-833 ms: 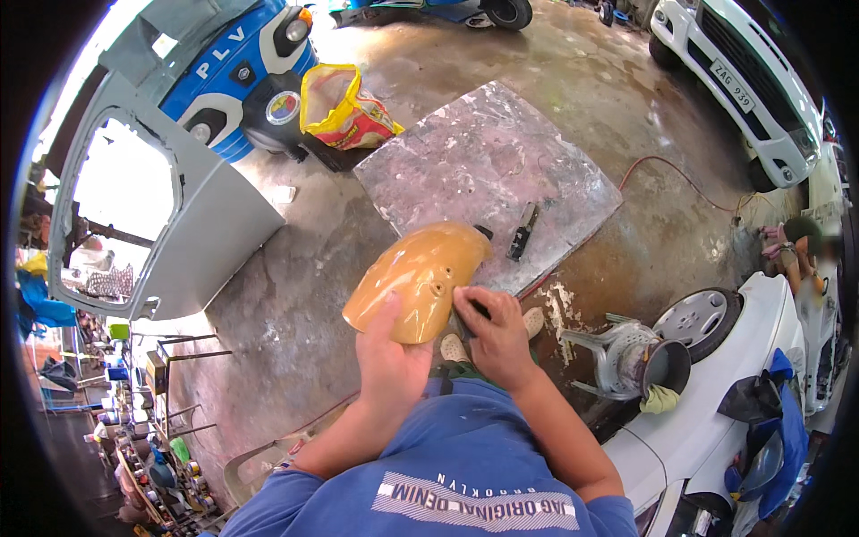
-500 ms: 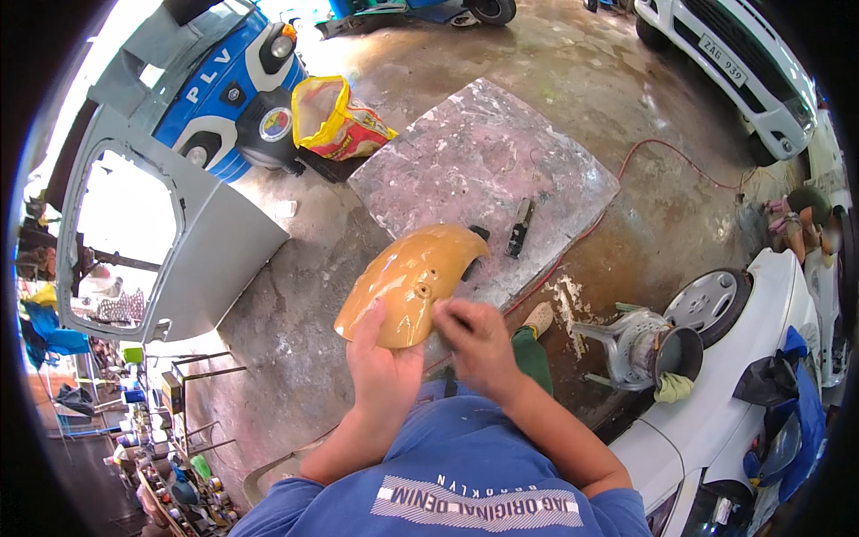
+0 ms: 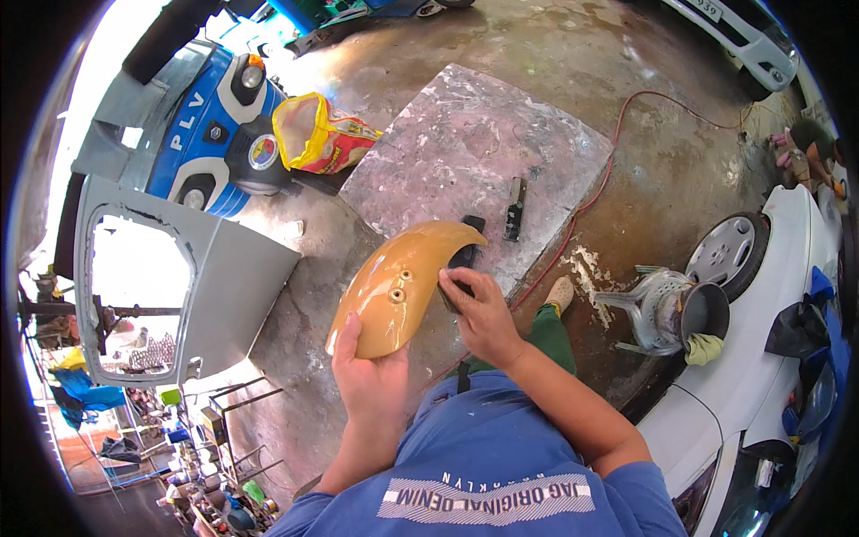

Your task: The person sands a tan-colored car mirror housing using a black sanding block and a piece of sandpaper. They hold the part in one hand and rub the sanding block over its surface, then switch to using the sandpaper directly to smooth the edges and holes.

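Observation:
A glossy orange-yellow motorcycle fender (image 3: 380, 277) is tilted in front of me, its curved outer side up and two bolt holes near its middle. My left hand (image 3: 371, 376) grips its near end, thumb on top and fingers underneath. At its right edge my right hand (image 3: 479, 309) is closed in a pinch. A dark scrap (image 3: 450, 294) shows by those fingertips; I cannot tell its kind. Beyond the fender, a black object (image 3: 471, 234), partly hidden, and a dark narrow block (image 3: 514, 210) lie on the paint-stained board (image 3: 474, 134).
A yellow-and-red sack (image 3: 322, 134) stands left of the board. A grey vehicle door (image 3: 233, 268) leans further left. To the right are a metal stand with a pot (image 3: 662, 313), a white car (image 3: 725, 385) and a red hose (image 3: 617, 134) along the floor.
The view has shifted, so surroundings appear displaced. My right hand has moved up along the fender's right edge toward its far end. My left hand keeps its grip.

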### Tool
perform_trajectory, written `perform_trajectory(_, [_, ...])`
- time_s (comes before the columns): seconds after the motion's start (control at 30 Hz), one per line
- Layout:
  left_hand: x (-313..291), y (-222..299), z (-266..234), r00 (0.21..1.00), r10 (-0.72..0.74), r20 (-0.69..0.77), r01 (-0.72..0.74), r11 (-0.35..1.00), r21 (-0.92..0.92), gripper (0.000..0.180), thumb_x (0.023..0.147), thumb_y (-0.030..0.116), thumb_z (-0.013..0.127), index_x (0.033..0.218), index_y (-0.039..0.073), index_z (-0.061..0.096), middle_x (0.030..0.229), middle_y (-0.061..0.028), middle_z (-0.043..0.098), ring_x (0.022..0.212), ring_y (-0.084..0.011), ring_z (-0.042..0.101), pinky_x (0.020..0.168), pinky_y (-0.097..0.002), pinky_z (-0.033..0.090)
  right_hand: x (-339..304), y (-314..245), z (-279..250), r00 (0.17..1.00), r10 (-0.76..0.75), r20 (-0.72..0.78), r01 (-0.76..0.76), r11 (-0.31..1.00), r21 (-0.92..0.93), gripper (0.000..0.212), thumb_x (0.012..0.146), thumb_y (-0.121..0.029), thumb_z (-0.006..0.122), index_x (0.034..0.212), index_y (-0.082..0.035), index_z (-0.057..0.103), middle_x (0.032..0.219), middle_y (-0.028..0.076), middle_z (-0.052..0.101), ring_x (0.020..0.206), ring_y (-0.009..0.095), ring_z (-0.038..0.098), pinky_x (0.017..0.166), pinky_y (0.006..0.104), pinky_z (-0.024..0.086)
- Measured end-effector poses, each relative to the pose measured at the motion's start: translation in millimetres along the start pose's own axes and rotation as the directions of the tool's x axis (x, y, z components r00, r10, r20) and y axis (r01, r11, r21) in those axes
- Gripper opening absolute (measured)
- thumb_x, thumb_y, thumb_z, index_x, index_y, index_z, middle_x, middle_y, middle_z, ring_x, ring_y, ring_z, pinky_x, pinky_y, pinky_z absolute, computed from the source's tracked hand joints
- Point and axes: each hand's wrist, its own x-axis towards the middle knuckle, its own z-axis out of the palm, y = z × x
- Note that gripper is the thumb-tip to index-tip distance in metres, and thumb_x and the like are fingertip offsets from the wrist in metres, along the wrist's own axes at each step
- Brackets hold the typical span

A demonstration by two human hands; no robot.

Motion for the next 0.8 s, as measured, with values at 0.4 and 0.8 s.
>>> perform_trajectory(0.4, [2.1,3.6,-4.7,0.989,-0.07,0.127,0.074,0.997,-0.025,0.041,0.099,0.011,0.048,0.137,-0.006,0.046,0.137,-0.0211,0.055,0.13,-0.033,0.053,0.113,-0.0475,0.041,6.4,-42.2,-25.0,0.973,-0.181,0.142,0.161,0.976,0.145,0.059,0.073,0.003,0.063,0.131,-0.01,0.063,0.123,0.007,0.06,0.102,0.029,0.06,0.086,0.0405,0.048])
perform_trajectory(0.8, [2.3,7.7,1.4,0.996,-0.06,0.07,0.055,0.996,0.075,0.044,0.096,0.008,0.049,0.137,-0.006,0.046,0.136,-0.0203,0.057,0.126,-0.0323,0.057,0.109,-0.0456,0.045,22.9,1.0,-18.9,0.993,-0.093,0.067,0.092,0.996,0.015,0.049,0.074,-0.001,0.065,0.122,-0.009,0.067,0.116,0.008,0.064,0.099,0.03,0.061,0.083,0.0399,0.048])
